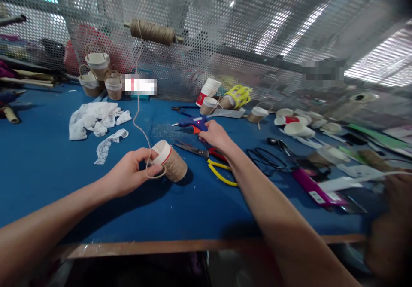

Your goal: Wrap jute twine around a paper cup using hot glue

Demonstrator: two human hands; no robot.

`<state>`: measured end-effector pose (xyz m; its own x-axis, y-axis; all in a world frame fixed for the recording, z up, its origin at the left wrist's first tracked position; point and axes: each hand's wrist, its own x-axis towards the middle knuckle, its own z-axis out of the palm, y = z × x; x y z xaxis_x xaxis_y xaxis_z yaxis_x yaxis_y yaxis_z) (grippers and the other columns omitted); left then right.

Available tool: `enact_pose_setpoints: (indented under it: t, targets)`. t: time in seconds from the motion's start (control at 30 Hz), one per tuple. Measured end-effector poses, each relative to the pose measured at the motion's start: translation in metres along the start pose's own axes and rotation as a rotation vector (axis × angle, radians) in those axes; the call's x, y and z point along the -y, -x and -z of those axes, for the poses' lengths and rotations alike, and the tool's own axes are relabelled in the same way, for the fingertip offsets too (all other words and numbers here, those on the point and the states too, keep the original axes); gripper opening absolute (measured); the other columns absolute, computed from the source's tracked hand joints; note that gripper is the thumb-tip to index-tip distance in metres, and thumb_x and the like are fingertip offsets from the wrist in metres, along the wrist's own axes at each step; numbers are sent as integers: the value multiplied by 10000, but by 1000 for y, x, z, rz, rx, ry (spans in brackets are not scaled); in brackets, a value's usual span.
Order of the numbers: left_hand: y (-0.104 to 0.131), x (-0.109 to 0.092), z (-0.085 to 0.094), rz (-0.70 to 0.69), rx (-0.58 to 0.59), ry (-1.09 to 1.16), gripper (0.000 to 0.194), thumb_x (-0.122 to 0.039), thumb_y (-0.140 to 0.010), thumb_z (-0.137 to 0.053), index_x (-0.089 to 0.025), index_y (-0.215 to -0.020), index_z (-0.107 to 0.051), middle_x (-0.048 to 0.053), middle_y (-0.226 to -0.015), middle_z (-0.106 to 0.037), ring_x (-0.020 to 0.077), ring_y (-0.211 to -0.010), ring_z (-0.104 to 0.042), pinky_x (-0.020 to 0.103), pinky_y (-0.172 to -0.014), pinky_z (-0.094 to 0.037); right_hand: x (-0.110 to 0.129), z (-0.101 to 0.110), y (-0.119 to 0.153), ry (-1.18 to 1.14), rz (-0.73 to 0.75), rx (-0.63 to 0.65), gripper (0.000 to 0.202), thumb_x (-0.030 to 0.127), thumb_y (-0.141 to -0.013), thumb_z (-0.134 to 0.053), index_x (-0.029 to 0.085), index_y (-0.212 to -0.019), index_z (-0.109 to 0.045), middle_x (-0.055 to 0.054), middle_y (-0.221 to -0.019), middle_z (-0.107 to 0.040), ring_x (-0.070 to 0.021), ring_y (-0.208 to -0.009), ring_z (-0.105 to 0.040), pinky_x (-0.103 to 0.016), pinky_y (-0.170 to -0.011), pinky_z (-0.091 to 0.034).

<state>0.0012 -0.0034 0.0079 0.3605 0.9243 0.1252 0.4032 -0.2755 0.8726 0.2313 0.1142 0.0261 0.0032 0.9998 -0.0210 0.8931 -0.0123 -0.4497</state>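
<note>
My left hand (140, 166) pinches the rim of a paper cup (175, 164) wrapped in brown twine, tilted with its white mouth toward the hand. Twine (137, 106) runs from the cup up to a spool (152, 32) on a stick against the mesh, and a loop of it hangs by my thumb. My right hand (214, 134) is closed around a blue hot glue gun (193, 123) with an orange trigger, its nozzle pointing left. Below the gun lie scissors (222, 171) with yellow and red handles, partly hidden by my right forearm.
White lace (93, 117) lies left on the blue table (128, 209). Twine-wrapped cups (97, 63) stand at back left. A yellow plastic basket (240, 96), a cup stack (209, 90) and pliers (183, 110) are farther back. A magenta power strip (317, 188) and black cable (267, 160) lie right; another person's arm shows there.
</note>
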Motion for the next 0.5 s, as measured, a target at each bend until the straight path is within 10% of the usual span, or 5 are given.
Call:
enact_pose_setpoints:
  t: [0.2, 0.5]
  targets:
    - [-2, -1, 3, 71, -3, 59, 191, -325, -774, -512, -147, -705, -525, 3, -662, -534, 135, -627, -449, 249, -606, -345, 16, 22, 68, -535, 184, 182, 168, 278, -740, -597, 145, -820, -534, -22, -646, -631, -121, -518, -593, -251, -510, -494]
    - [-3, -2, 2, 76, -32, 96, 184, -311, -780, -507, -141, -714, -533, 17, -706, -578, 144, -677, -500, 264, -658, -388, 10, 17, 114, -395, 284, 193, 217, 393, -770, -531, 192, -745, -609, 18, -470, -544, -121, -386, -509, -246, -361, -438]
